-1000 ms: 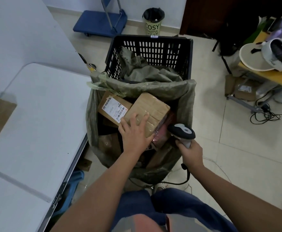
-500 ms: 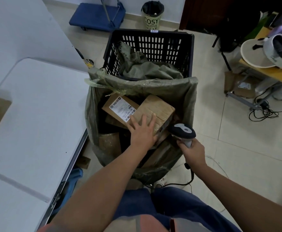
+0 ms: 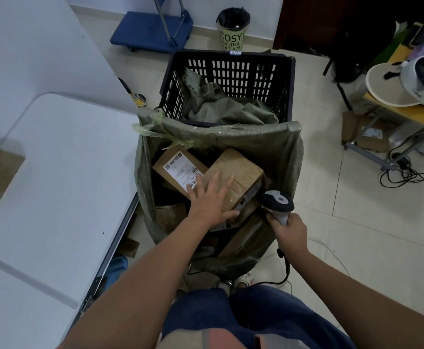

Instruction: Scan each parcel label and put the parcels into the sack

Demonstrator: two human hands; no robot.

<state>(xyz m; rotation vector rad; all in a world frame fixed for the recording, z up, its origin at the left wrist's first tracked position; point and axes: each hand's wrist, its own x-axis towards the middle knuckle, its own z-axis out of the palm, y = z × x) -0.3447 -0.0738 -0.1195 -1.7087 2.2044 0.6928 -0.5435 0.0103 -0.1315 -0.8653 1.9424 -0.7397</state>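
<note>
Since a moment ago the left hand (image 3: 209, 200) has slid nearer, fingers spread flat on the taped parcel (image 3: 236, 177) inside the sack (image 3: 288, 147). Right hand (image 3: 290, 231) grips the scanner (image 3: 277, 204) just beside the sack's rim, near the white surface (image 3: 62, 172).

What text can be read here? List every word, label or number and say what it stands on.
"COSY / BEAUTIFUL / DREAM": on the bin by the far wall.
Shipping label on the parcel in the sack: print too small to read.
Tag on the basket rim: blurred.
Script on the cap: unreadable.
</note>
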